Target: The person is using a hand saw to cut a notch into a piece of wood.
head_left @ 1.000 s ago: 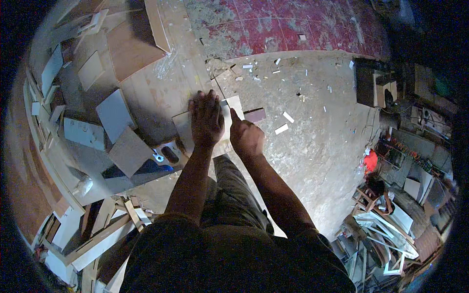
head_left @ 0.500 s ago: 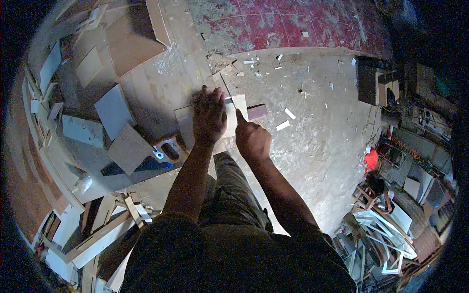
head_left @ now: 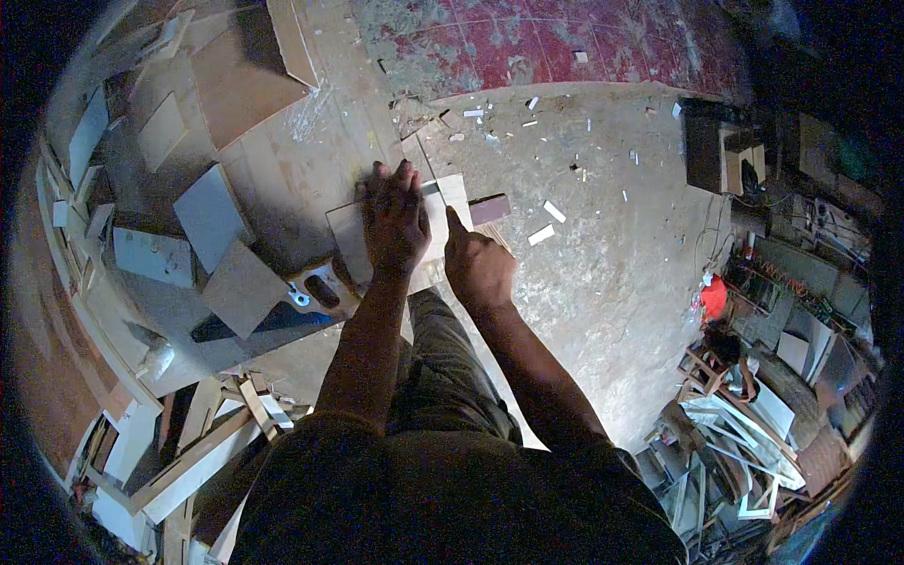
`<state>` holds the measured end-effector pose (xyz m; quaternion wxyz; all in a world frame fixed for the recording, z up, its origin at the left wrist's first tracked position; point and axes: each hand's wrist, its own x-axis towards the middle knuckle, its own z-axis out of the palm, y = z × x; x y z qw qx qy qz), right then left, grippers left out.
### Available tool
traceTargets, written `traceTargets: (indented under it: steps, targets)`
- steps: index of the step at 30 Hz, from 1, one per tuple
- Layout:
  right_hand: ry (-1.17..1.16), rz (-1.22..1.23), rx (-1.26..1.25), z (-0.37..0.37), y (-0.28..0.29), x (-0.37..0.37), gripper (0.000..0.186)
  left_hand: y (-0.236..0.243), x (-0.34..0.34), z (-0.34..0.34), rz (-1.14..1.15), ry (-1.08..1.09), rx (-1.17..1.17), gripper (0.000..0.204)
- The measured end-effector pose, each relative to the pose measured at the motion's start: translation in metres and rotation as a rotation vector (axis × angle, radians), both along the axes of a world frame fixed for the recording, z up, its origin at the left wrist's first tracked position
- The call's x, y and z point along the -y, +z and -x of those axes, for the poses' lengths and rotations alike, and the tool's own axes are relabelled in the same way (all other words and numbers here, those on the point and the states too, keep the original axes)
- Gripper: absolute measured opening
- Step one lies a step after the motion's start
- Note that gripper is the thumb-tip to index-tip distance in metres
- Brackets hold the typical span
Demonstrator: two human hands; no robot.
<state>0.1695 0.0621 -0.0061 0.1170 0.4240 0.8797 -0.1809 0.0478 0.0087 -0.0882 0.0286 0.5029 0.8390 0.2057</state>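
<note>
My left hand lies flat, fingers spread, on a pale rectangular board on the dusty floor in front of my knees. A narrow light strip lies along the board's right side. My right hand is a closed fist just right of the left one, with a thin dark tip, like a pencil, pointing up at the strip. I cannot tell for sure whether it is a tool or a finger. A small dark maroon block lies just beyond the right hand.
Grey and pale board offcuts lie at the left, with a blue-handled saw beside the board. Wooden slats pile up at lower left. White chips dot the floor. A dark box and stacked white frames stand at the right.
My right hand has drawn back toward me along the board's right edge. The left hand has stayed pressed flat on the board.
</note>
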Motion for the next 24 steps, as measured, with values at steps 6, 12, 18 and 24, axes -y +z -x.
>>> traceTargets:
  steps: [6,12,18,24]
  targets:
    - [0.001,0.003,0.014,0.001,0.003,0.001,0.041,0.001,0.007,0.003,0.029,0.036,-0.041,0.043]
    - [-0.036,0.028,0.038,0.010,-0.010,-0.002,0.044,-0.001,0.002,0.000,0.010,0.038,-0.020,0.044]
    - [-0.021,0.018,0.059,0.001,0.012,0.006,0.045,0.001,0.004,0.001,0.012,0.057,-0.003,0.043]
    - [-0.046,-0.012,-0.001,0.004,0.005,-0.002,0.042,0.012,0.003,0.003,-0.035,0.030,0.044,0.042]
